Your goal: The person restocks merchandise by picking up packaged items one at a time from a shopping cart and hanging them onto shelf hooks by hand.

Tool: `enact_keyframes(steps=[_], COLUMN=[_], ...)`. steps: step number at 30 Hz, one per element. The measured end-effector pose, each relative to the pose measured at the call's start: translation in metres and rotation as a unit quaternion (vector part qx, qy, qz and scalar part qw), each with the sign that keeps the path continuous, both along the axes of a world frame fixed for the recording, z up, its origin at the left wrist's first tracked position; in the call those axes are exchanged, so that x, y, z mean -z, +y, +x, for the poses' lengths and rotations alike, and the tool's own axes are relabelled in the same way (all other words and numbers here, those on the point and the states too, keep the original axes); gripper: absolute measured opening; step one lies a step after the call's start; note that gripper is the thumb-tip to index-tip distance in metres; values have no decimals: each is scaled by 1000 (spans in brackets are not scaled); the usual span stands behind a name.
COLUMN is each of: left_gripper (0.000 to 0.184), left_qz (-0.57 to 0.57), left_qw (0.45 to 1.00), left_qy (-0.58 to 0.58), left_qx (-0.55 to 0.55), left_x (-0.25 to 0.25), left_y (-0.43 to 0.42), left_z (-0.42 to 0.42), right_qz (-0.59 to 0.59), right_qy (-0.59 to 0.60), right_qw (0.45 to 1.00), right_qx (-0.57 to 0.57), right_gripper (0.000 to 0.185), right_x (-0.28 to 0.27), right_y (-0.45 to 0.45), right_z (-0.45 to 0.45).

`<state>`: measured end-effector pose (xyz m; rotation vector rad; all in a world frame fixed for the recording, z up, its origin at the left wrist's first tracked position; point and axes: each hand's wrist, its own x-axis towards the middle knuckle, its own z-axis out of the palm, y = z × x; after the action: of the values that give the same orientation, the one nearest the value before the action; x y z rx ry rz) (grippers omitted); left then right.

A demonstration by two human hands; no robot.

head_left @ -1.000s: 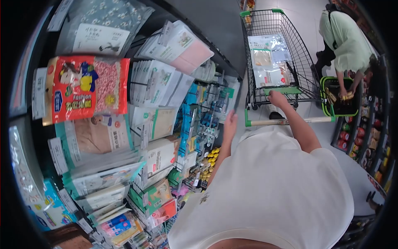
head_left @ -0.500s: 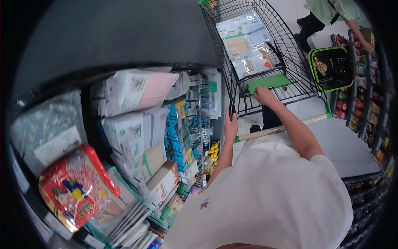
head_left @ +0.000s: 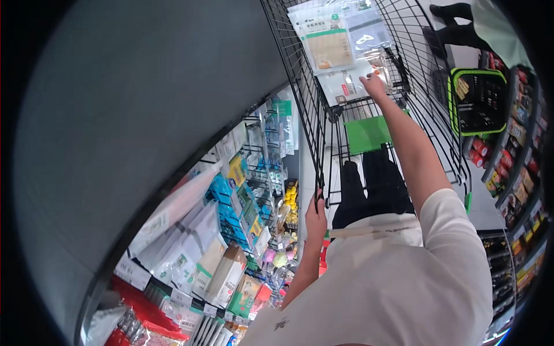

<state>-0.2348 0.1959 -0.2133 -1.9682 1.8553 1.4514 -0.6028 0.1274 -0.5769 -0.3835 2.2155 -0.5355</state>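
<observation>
My right hand (head_left: 374, 85) reaches over the cart (head_left: 316, 135) and is at the lower edge of a flat white packet (head_left: 344, 85) lying in it; its fingers are curled, and whether they pinch the packet is hard to tell. Above that lies a packet with a green band and tan contents (head_left: 329, 49), beside a bluish clear packet (head_left: 367, 33). My left hand (head_left: 315, 216) is wrapped round the rear left edge of the cart's wire side, with the cart handle (head_left: 375, 230) just to its right. A green flap (head_left: 367, 134) sits at the cart's near end.
Hanging packets and boxes (head_left: 228, 274) fill the shelf on the left, below a large dark panel (head_left: 156, 104). On the right, a green-rimmed black basket (head_left: 478, 101) stands by snack shelves (head_left: 513, 167). Another person (head_left: 499, 29) is at the upper right.
The cart has come closer to my body. My right hand has moved forward from near the green flap to the packets. My left hand now grips the cart side. The view has turned away from the red bag.
</observation>
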Motion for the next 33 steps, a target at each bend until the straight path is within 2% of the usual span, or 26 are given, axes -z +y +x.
enact_keyframes(steps=[1,4,8,11,14,18,20,21,25,28,33], left_gripper=[35,34,33,33,33,34,34,34,35,35,39], left_qz=[18,31,71,45,42,40,28,21,25,-11,-8], left_qw=[1000,999,996,999,999,999,999,1000,1000,1000,1000], left_qy=[-5,-3,-39,-19,-23,-24,-14,-8,-11,-3,13], left_qx=[-11,-24,-45,-20,-13,-16,-15,-13,-16,9,2], left_x=[-3,0,-6,-4,-2,-7,0,-1,-6,-7,-5], left_y=[-3,0,-4,-7,-5,-7,0,1,1,4,6], left_z=[-4,-1,-7,-5,-1,-5,2,3,-1,2,11], right_qz=[11,1,-42,-60,-68,-70,-59,-56,-191,-236,-238], right_qy=[-17,10,-14,-61,-58,-39,-34,-33,28,62,66], right_qw=[998,998,994,987,986,986,987,990,976,965,962], right_qx=[52,66,99,135,138,149,143,128,103,95,116], right_gripper=[68,73,84,87,83,64,55,42,30,28,26], right_x=[10,28,37,44,45,52,42,34,-4,-48,-115], right_y=[-12,-48,-80,-95,-98,-86,-86,-87,-84,-74,-27], right_z=[-5,-13,-11,-7,-5,-8,-13,-14,-13,-5,12])
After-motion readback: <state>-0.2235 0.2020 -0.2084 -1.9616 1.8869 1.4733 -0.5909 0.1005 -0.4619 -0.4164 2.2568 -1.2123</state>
